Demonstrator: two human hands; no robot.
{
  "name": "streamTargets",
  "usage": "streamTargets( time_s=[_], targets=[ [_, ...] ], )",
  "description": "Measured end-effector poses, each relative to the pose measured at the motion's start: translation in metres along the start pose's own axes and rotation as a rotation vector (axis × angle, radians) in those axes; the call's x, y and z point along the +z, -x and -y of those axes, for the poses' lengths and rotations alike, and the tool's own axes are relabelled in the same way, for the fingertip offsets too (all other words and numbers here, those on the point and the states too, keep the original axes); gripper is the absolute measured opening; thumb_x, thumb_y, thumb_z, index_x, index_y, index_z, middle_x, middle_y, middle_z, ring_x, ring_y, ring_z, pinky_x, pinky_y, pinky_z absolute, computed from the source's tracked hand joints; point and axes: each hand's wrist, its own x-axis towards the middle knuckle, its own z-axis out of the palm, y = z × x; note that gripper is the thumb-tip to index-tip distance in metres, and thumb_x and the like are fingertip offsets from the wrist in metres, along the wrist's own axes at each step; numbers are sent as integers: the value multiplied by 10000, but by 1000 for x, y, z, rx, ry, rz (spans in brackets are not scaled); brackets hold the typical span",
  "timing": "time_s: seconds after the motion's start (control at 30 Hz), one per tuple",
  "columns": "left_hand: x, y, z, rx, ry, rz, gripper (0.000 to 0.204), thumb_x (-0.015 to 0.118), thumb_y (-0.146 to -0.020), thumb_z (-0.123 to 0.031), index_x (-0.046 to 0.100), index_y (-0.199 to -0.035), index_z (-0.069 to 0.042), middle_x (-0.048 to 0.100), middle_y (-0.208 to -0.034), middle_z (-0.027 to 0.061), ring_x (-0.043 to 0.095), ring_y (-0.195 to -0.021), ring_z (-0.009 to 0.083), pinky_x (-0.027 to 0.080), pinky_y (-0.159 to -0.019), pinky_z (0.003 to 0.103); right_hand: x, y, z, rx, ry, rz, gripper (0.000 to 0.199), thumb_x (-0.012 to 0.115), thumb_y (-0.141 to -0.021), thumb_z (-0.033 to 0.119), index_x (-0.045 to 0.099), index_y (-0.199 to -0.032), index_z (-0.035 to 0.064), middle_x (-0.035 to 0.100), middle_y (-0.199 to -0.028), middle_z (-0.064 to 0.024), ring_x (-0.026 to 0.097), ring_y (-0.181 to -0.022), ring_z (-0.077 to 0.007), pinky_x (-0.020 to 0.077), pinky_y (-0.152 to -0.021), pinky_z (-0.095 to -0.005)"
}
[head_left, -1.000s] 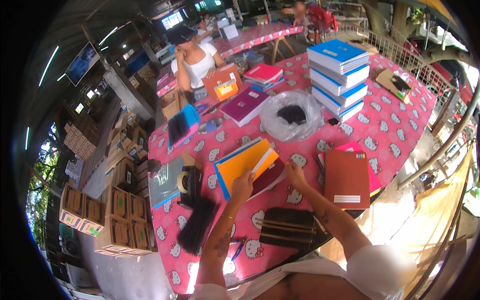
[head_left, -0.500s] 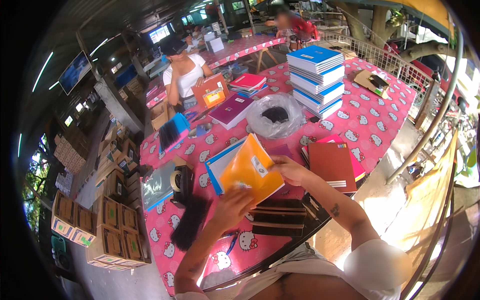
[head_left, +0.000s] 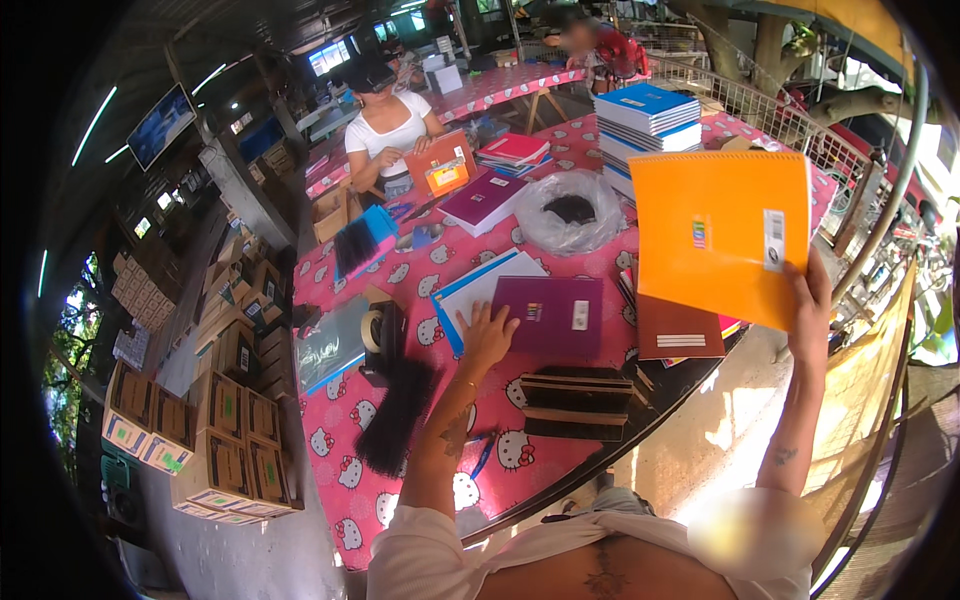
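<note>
My right hand grips an orange notebook by its lower right corner, held up above the right side of the table. Beneath it lies a reddish-brown notebook, partly covered, on top of other notebooks. My left hand rests with fingers spread at the left edge of a purple notebook lying flat. Beside that hand are white sheets over a blue cover. Dark wooden strips lie near the table's front edge, below the purple notebook.
A tape dispenser, black bristly strands and clear plastic sleeves are on the left. Farther back stand a plastic bag and a tall notebook stack. Across the table, a person handles a brown notebook.
The orange notebook has gone from the middle to the upper right in my right hand. My left hand has let go of it and moved onto the purple notebook, now uncovered.
</note>
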Motion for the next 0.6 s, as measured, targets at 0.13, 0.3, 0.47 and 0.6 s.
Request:
streamTargets(
  time_s=[0.13, 0.3, 0.47, 0.6],
  targets=[
    [-18, -8, 24, -204, -51, 80, 597, 483, -978, -563, 576, -1363, -117, 478, -1469, 214, 350, -1424, 419, 169, -1092, 759, -21, 26, -20, 76, -191, 25, 362, 504, -1010, 96, 534, -1343, -42, 644, -1209, -93, 590, -1107, -136, 453, -956, -274],
    [-79, -22, -46, -61, 1497, 242, 651, 577, -987, -457, 440, -1490, -66, 508, -1458, 178, 517, -1310, 246, 428, -1048, 411, 27, 51, -71, 220, -445, 81, 385, 532, -962, 41, 550, -1342, -23, 644, -1249, -91, 588, -1162, -169, 433, -1015, -313],
    [-177, 17, -103, 9, 1737, 242, 519, 651, -915, -26, 482, -1406, -26, 630, -1248, 60, 596, -1147, 142, 488, -952, 280, 84, 73, -75, 337, -748, 372, 378, 552, -1000, 81, 482, -1365, 15, 633, -1243, -98, 589, -1185, -172, 455, -1013, -316],
    [-139, 56, -101, 75, 1661, 117, 426, 630, -937, -3, 527, -1351, -20, 635, -1231, 50, 608, -1109, 127, 487, -960, 284, 88, 124, -145, 314, -512, 445, 456, 681, -928, 26, 496, -1345, 42, 635, -1240, -52, 610, -1129, -138, 483, -983, -308]
  ],
)
